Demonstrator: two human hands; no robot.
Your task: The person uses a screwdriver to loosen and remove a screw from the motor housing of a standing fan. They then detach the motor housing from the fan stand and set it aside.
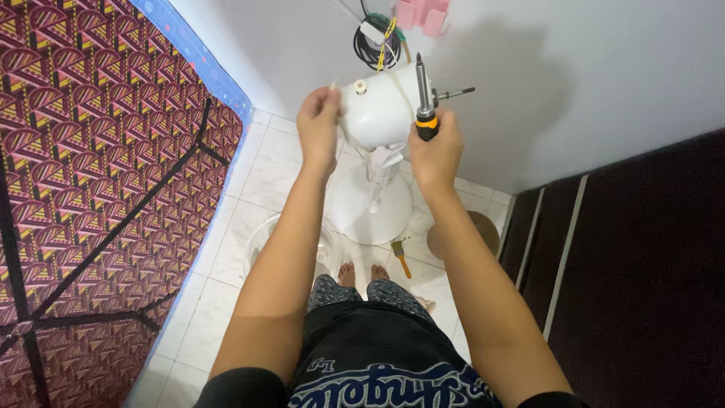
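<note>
Fan disassembly in progress: left hand (319, 125) clamped on white motor housing (381, 113), right hand (434, 147) closed around upright screwdriver (423, 94); next likely needs tip seated on a screw.

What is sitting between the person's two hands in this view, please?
In the head view, the white fan motor housing sits between the left hand and the right hand, which grips a screwdriver pointing up.
</note>
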